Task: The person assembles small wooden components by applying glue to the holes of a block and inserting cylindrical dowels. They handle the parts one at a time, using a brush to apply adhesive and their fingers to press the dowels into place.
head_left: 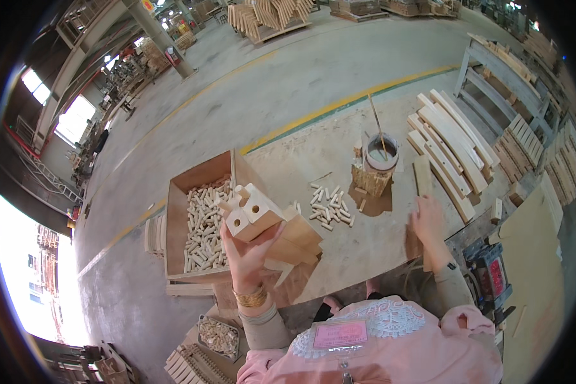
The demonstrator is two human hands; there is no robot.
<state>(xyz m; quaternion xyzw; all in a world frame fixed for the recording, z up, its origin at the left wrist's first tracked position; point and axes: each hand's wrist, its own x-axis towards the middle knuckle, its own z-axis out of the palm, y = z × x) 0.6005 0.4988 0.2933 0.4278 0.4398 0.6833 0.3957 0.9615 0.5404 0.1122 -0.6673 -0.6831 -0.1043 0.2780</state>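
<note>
Left hand (246, 256) grips two drilled wooden pieces (257, 219), two dowels (241, 191) protruding, near one dowel-filled box (175, 233); right hand (424, 221), well apart, is at one wooden strip (422, 176), grip unclear. One pot (384, 166) stands farther, between them.

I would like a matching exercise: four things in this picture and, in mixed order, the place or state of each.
Things:
1. pot
2. curved slats
3. brown box
4. wooden blocks with holes

Places or states:
A. held in the left hand
B. on a wooden stand
C. filled with dowels
D. right of the pot

Pairs: 1-B; 2-D; 3-C; 4-A
</note>
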